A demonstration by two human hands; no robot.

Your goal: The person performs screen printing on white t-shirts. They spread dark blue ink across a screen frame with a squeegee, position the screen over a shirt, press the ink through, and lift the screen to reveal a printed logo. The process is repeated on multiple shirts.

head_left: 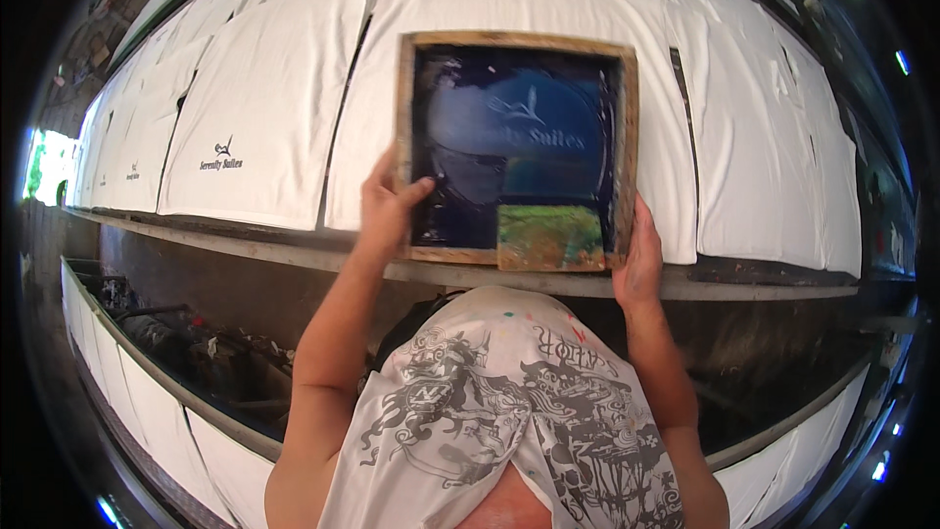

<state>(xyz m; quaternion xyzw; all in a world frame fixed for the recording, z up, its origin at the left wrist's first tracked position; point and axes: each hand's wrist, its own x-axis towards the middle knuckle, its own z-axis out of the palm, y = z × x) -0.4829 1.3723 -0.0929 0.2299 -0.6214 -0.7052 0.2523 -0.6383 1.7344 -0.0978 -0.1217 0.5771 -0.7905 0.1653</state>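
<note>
Gripping a nearly square wooden-framed screen [475,122], no long axis evident, straight ahead over white cloth [539,0], with left hand [390,201] on its left side and right hand [642,253] at its lower right corner, neither nearer.

This is a screen-printing workshop: white cloths [264,88] lie in rows on a long table [284,245], several bearing the emblem [222,151] that shows in the wood-framed, inky screen [470,122]; paint flecks the shirt [499,382].
</note>
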